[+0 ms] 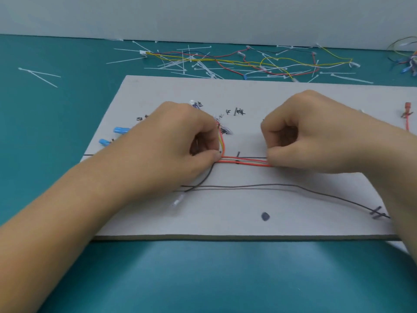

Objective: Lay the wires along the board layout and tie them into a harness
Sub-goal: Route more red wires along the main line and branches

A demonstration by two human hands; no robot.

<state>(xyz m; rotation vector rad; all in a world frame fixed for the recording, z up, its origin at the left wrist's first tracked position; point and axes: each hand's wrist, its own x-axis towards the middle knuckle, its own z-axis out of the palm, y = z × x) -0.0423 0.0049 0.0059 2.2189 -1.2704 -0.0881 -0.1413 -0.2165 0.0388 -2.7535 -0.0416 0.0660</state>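
Mid-frame, left hand and right hand each pinch the wires on the board; keep them taut along the line before tying

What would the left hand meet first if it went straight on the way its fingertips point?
Probably the right hand, which pinches the same red wires further right. Between it and the left hand lies bare wire on the board; depth is hard to judge.
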